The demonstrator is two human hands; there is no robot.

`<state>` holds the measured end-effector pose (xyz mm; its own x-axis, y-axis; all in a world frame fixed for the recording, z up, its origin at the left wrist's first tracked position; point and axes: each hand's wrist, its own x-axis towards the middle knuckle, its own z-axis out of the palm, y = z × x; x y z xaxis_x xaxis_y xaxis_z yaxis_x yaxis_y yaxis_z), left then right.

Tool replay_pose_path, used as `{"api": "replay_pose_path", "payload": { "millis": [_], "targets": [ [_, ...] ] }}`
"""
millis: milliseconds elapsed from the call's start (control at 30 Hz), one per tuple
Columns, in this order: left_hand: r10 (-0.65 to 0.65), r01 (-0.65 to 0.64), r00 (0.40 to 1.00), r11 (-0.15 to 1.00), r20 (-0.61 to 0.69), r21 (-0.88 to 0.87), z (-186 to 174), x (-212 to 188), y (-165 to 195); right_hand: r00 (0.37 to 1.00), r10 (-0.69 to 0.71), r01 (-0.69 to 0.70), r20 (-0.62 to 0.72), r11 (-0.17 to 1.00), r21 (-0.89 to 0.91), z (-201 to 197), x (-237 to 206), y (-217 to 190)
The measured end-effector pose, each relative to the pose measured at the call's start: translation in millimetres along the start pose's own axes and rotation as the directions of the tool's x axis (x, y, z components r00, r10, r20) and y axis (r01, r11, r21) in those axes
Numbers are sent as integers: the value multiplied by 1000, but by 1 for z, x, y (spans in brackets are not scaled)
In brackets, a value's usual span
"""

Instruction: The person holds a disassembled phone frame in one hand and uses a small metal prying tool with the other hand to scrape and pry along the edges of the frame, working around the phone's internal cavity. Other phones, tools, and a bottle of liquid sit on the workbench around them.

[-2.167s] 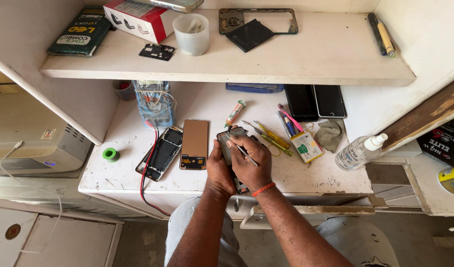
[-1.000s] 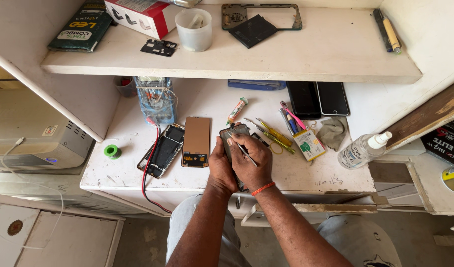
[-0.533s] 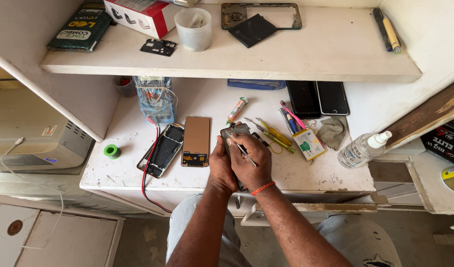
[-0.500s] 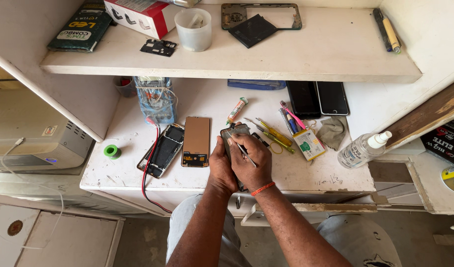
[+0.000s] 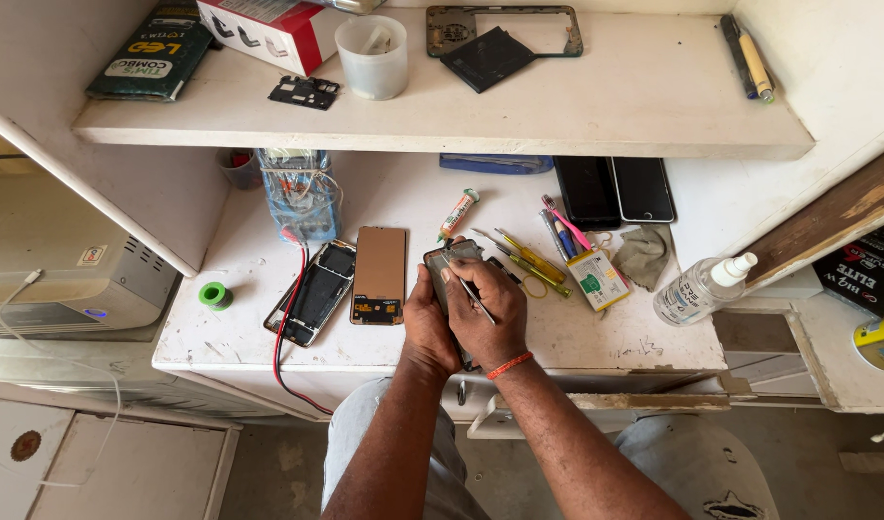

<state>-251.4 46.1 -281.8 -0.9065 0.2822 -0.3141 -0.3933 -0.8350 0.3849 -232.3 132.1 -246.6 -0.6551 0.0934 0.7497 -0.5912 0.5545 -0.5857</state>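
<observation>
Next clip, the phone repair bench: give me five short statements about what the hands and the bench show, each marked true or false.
1. The left hand holds a phone over the bench. True.
2. The right hand holds a thin tool against the phone. True.
3. The green tape roll sits on the upper shelf. False: it lies on the lower bench, at the left edge.
4. The spray bottle stands upright. False: it lies on its side at the right.
5. A white cup stands on the upper shelf. True.
</observation>
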Motion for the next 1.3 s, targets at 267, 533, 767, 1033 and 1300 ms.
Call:
{"api": "replay_pose_path", "payload": {
  "millis": [267,533,767,1033,1300],
  "targets": [
    [-19,19,1000,1000,-2,-7,-7,5,-2,1000,4,-4,27,1000,-6,0,-1,0],
    [-64,80,992,985,105,-153,-18,12,-2,993,-102,109,56,986,-128,-1,0,-6],
    [-87,108,986,983,142,-150,-21,14,-1,991,-116,126,69,979,-160,-1,0,-10],
    [-50,76,975,991,217,-113,-16,10,3,983,-133,145,125,985,-96,3,2,-12],
    [-74,88,990,989,119,-116,-10,8,4,996,-78,80,46,996,-39,3,-1,-6]
  ]
}}
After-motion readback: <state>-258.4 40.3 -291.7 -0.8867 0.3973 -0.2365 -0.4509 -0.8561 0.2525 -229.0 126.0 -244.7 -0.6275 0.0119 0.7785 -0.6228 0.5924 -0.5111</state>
